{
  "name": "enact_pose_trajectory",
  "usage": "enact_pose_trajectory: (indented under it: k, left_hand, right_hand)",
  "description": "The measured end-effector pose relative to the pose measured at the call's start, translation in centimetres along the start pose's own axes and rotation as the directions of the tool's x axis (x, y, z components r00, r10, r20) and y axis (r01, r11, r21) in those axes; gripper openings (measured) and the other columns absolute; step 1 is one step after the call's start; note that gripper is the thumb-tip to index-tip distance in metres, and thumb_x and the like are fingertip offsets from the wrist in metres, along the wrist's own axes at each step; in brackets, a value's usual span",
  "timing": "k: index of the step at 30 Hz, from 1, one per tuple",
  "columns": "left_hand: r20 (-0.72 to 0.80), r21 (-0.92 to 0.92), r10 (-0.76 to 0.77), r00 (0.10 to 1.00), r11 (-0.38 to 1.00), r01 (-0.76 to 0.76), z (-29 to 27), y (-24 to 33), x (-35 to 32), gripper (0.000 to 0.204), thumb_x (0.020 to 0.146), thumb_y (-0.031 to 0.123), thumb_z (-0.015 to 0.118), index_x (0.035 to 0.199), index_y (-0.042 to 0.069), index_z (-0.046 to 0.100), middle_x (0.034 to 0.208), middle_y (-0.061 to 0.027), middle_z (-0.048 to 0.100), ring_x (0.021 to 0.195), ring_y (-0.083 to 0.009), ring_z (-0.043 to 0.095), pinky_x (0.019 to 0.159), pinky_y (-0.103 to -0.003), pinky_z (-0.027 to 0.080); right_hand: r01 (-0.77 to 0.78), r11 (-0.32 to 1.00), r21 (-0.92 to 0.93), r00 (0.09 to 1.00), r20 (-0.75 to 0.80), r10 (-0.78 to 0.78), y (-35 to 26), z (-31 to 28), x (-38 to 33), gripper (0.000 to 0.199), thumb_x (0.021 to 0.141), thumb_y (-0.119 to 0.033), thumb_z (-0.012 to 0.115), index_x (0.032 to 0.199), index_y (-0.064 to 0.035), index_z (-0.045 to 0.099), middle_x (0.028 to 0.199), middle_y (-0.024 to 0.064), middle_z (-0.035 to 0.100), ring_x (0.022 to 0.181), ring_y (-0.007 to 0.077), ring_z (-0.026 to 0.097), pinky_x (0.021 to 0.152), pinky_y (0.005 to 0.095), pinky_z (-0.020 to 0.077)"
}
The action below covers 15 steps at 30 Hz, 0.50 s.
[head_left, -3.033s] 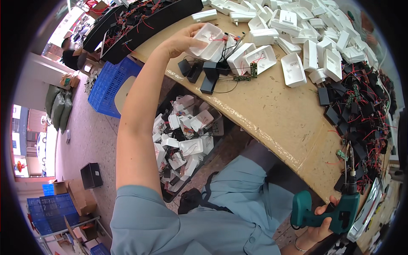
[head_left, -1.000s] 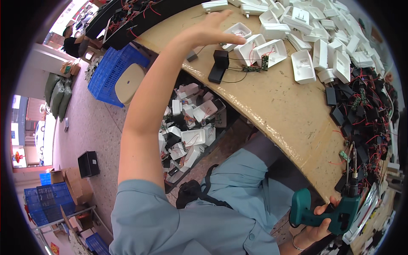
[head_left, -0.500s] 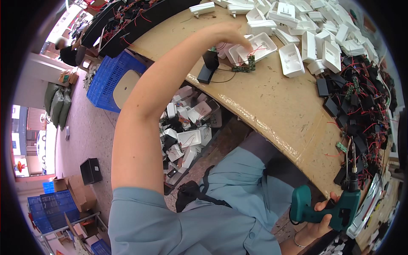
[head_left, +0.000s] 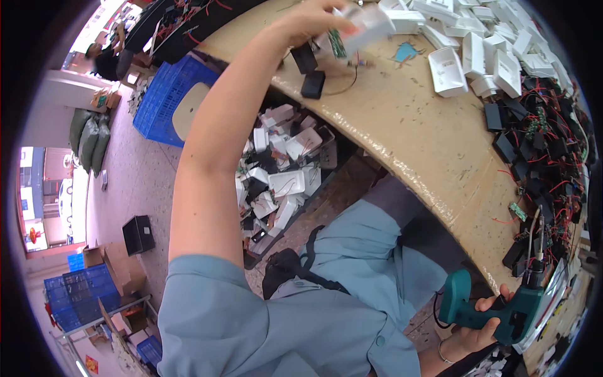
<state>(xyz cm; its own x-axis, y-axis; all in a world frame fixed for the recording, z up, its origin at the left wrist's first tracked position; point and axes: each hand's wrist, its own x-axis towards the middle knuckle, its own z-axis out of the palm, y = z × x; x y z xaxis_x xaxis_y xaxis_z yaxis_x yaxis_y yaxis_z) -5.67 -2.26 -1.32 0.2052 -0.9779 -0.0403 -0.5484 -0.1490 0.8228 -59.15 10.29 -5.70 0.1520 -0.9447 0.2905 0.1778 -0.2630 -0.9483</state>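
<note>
"White shell point(head_left: 374, 28) is sitting farther toward ten o'clock than before?"

"Yes. Nearest, at four, the right hand point(head_left: 481, 330) is gripping a green drill point(head_left: 526, 314); the table's edge point(head_left: 384, 154) is running from twelve to four."

"And room?"

"Tan tabletop point(head_left: 427, 132) is giving room at two. Farther, at twelve, the left hand point(head_left: 314, 19) is grasping that blurred shell, a circuit board point(head_left: 337, 44) showing beside it."

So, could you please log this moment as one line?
left hand: at blurred white case; right hand: holding green power tool; table: black boxes, white cases
</note>
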Motion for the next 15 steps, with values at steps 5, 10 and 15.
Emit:
enact_pose_trajectory:
  k: [5,10,15]
  left_hand:
    - [-0.142,-0.957,0.299,0.944,0.204,-0.208,-7.1,-6.1,-6.0,0.031,0.076,0.014,0.058,0.104,0.001,0.053,0.091,-0.0082,0.059,0.077,-0.0183,0.060,0.068,-0.032,0.051]
    - [-0.618,-0.772,-0.134,0.775,0.291,-0.565,-8.5,-6.6,-19.0,0.035,0.079,0.019,0.053,0.111,0.004,0.050,0.103,-0.0107,0.056,0.090,-0.0216,0.056,0.074,-0.034,0.048]
    - [-0.687,-0.695,-0.312,0.657,0.547,-0.467,-8.9,-12.8,-30.1,0.048,0.083,0.035,0.044,0.122,0.006,0.041,0.115,-0.0166,0.050,0.102,-0.0326,0.052,0.088,-0.048,0.042]
  right_hand:
    - [-0.002,1.000,0.000,1.000,0.010,0.002,0.3,0.6,0.6,0.062,0.081,-0.029,0.059,0.123,0.0063,0.030,0.120,0.0212,0.042,0.073,0.0138,0.048,0.059,0.0230,0.0401]
    - [-0.013,1.000,0.013,0.999,0.045,0.013,0.2,0.8,1.2,0.064,0.080,-0.030,0.060,0.123,0.0059,0.029,0.120,0.0194,0.043,0.074,0.0133,0.048,0.059,0.0220,0.0403]
    - [-0.026,0.999,0.030,0.997,0.078,0.024,0.7,1.1,1.7,0.064,0.079,-0.029,0.062,0.123,0.0038,0.030,0.122,0.0187,0.042,0.075,0.0141,0.049,0.061,0.0223,0.0396]
